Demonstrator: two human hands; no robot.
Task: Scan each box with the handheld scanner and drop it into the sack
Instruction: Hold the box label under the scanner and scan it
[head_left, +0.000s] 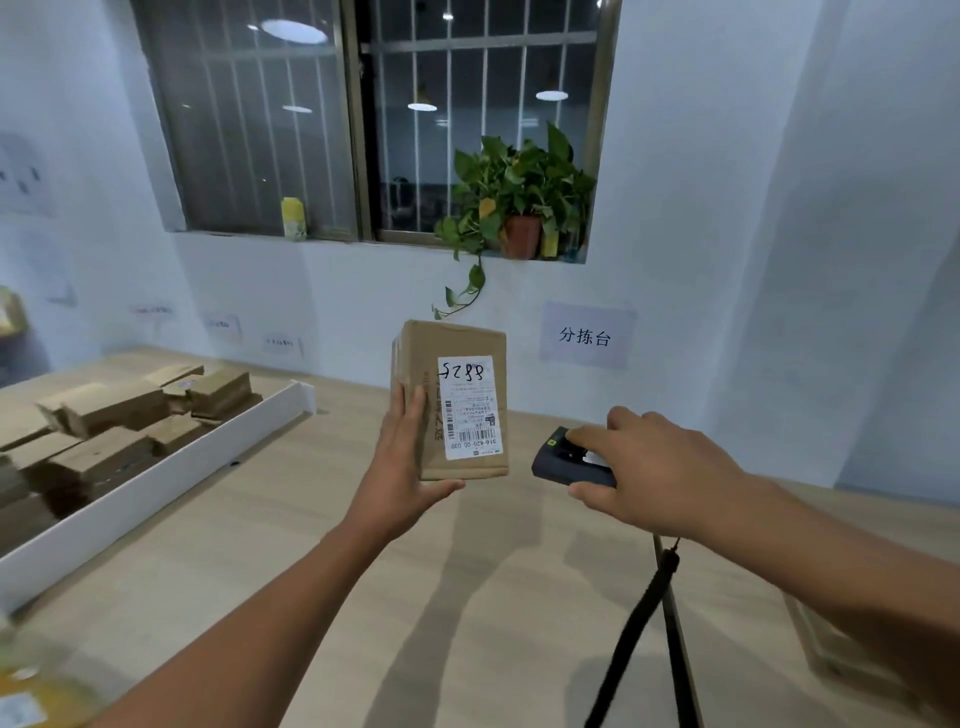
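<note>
A brown cardboard box (418, 364) is held upright above the table, its white shipping label with a barcode and handwritten digits turned toward me. My left hand (402, 467) grips it from the left and below, fingers along its side and thumb under its bottom edge. My right hand (654, 467) holds the dark handheld scanner (563, 462) just right of the box, its head aimed toward the label. A black wrist strap (644, 623) hangs down from the scanner. No sack can be seen.
A white-walled tray (156, 473) at the left holds several more cardboard boxes (109, 410). The wooden table (311, 545) stretches below my arms. A potted plant (519, 202) sits on the windowsill, and a paper sign (584, 336) hangs on the wall behind.
</note>
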